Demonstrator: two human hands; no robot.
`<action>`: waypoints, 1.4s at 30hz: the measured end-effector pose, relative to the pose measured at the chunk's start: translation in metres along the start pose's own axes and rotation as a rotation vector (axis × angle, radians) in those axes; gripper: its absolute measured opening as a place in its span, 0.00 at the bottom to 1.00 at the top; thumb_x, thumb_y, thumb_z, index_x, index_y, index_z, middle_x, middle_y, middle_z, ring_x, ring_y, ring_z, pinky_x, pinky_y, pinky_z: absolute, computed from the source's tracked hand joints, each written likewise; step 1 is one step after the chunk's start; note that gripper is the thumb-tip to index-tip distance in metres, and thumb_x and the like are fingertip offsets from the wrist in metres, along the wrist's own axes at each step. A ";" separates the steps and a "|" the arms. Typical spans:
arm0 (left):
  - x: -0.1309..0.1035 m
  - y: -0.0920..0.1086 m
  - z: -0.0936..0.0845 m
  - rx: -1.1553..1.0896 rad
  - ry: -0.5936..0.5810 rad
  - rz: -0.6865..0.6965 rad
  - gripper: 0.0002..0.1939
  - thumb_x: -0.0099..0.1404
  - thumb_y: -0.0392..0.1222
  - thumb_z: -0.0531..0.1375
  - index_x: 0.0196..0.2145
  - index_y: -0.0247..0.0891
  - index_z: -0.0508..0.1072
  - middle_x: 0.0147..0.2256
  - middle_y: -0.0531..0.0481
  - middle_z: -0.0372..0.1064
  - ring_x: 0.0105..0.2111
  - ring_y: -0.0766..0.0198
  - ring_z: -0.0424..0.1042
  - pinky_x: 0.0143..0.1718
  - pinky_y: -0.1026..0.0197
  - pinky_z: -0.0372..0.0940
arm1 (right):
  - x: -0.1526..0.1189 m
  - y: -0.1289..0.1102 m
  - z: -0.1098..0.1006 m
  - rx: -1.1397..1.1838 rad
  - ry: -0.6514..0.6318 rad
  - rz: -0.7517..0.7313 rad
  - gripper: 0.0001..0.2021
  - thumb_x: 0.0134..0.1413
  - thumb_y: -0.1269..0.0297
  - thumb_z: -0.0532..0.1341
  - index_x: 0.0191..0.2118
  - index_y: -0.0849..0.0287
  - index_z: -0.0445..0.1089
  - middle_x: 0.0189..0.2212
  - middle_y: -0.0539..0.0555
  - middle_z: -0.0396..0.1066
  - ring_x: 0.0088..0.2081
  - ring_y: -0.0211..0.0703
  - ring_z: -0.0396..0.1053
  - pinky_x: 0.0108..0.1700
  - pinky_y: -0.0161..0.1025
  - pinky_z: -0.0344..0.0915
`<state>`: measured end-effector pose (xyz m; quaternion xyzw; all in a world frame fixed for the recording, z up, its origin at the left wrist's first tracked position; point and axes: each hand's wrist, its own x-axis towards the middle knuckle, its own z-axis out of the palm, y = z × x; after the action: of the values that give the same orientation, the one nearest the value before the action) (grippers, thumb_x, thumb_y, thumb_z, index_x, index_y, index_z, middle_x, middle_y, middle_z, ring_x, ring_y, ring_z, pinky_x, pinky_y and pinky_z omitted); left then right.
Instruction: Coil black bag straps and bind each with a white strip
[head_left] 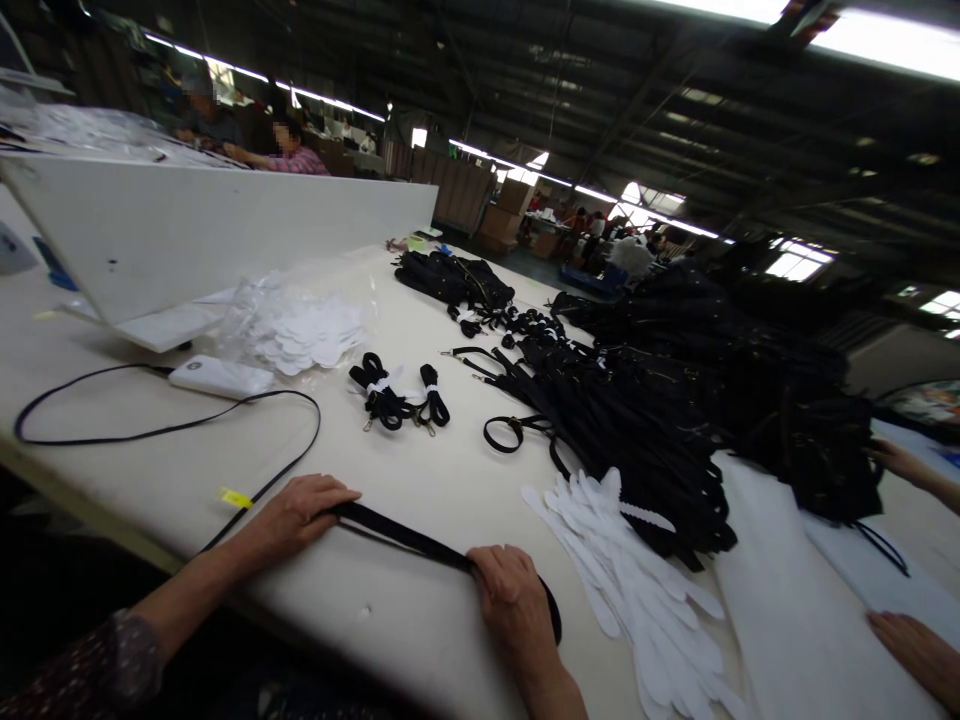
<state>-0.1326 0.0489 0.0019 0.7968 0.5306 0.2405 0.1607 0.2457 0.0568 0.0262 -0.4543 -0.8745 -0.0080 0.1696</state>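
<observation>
A black strap (409, 537) stretches between my two hands above the white table, near its front edge. My left hand (298, 512) has its fingers wrapped round the strap's left end. Around the right part of the strap my right hand (511, 598) is closed, and a loop of it curves out beyond that hand. Past my hands lie two bundled black straps (384, 397) with white bands and metal clips. Right of my right hand are white strips (637, 590) in a fanned heap, beside a large pile of long black straps (622, 430).
A white power bank (221, 376) with a looping dark cord lies at left, before clear bags of white pieces (307, 325) and a white partition (225, 225). Black bags (750, 370) are piled at right, where another person's hands (919, 650) reach in.
</observation>
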 end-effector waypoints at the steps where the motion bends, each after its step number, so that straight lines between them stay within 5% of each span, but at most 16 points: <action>1: -0.003 0.000 0.001 -0.012 0.002 -0.023 0.27 0.64 0.33 0.56 0.60 0.47 0.67 0.55 0.47 0.72 0.55 0.54 0.69 0.58 0.52 0.61 | -0.001 -0.001 0.000 0.004 0.005 0.009 0.11 0.64 0.74 0.54 0.39 0.53 0.71 0.30 0.50 0.72 0.34 0.44 0.67 0.48 0.43 0.58; 5: -0.011 0.002 -0.002 -0.058 -0.023 -0.098 0.37 0.62 0.36 0.58 0.67 0.45 0.54 0.63 0.45 0.64 0.62 0.52 0.63 0.63 0.49 0.57 | -0.004 -0.004 0.002 0.004 0.023 0.024 0.11 0.65 0.73 0.53 0.42 0.53 0.71 0.31 0.50 0.73 0.36 0.44 0.69 0.53 0.45 0.58; 10: -0.012 0.012 -0.014 -0.051 -0.055 -0.081 0.38 0.61 0.37 0.60 0.67 0.46 0.54 0.65 0.46 0.59 0.63 0.51 0.60 0.64 0.48 0.57 | -0.006 -0.005 0.004 0.010 0.075 0.018 0.12 0.65 0.74 0.53 0.43 0.53 0.71 0.32 0.50 0.74 0.37 0.44 0.70 0.55 0.46 0.59; 15: -0.010 0.016 -0.013 -0.047 -0.063 -0.009 0.27 0.64 0.45 0.62 0.59 0.46 0.64 0.65 0.44 0.60 0.63 0.49 0.60 0.63 0.46 0.58 | -0.007 -0.007 0.003 0.027 0.080 0.030 0.13 0.65 0.75 0.52 0.43 0.52 0.71 0.32 0.50 0.75 0.37 0.43 0.71 0.56 0.46 0.59; 22: -0.003 0.013 -0.005 -0.013 -0.064 -0.064 0.04 0.64 0.43 0.60 0.38 0.44 0.72 0.59 0.45 0.69 0.59 0.51 0.65 0.59 0.47 0.60 | -0.010 -0.004 0.005 0.056 0.070 0.021 0.10 0.63 0.73 0.56 0.43 0.52 0.71 0.35 0.50 0.76 0.39 0.43 0.72 0.57 0.47 0.59; 28: 0.001 0.013 -0.008 -0.032 -0.055 -0.021 0.03 0.66 0.41 0.58 0.33 0.43 0.70 0.47 0.48 0.75 0.49 0.56 0.72 0.51 0.56 0.65 | -0.018 0.001 -0.002 0.087 0.058 0.035 0.07 0.62 0.68 0.59 0.44 0.52 0.71 0.37 0.50 0.75 0.41 0.43 0.72 0.60 0.48 0.59; 32: -0.003 0.004 -0.005 0.015 -0.052 -0.009 0.05 0.67 0.45 0.57 0.36 0.43 0.71 0.40 0.50 0.76 0.43 0.56 0.74 0.48 0.56 0.65 | -0.023 0.002 0.002 0.064 0.052 0.058 0.07 0.61 0.70 0.60 0.43 0.52 0.72 0.37 0.50 0.75 0.41 0.42 0.71 0.59 0.47 0.59; 35: -0.003 0.010 0.004 0.117 0.029 -0.008 0.20 0.65 0.49 0.60 0.53 0.44 0.69 0.51 0.45 0.74 0.53 0.49 0.70 0.56 0.49 0.60 | -0.023 0.001 0.007 0.043 0.062 0.089 0.06 0.62 0.71 0.60 0.41 0.53 0.73 0.34 0.51 0.75 0.40 0.43 0.70 0.56 0.45 0.61; 38: 0.008 0.036 0.020 0.173 0.029 0.084 0.33 0.65 0.52 0.61 0.65 0.49 0.57 0.63 0.45 0.63 0.63 0.46 0.59 0.62 0.43 0.52 | -0.023 0.000 0.009 0.025 0.056 0.098 0.05 0.62 0.69 0.61 0.39 0.54 0.74 0.33 0.51 0.74 0.39 0.44 0.69 0.53 0.44 0.62; 42: 0.032 0.073 0.048 0.114 -0.029 0.173 0.23 0.68 0.48 0.58 0.60 0.50 0.66 0.55 0.47 0.72 0.56 0.51 0.68 0.60 0.45 0.56 | -0.024 -0.006 0.006 0.011 0.014 0.121 0.03 0.61 0.68 0.62 0.39 0.54 0.74 0.33 0.51 0.74 0.38 0.43 0.68 0.48 0.42 0.62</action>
<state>-0.0395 0.0502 0.0060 0.8509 0.4702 0.2112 0.1016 0.2514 0.0352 0.0142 -0.5054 -0.8442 0.0041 0.1785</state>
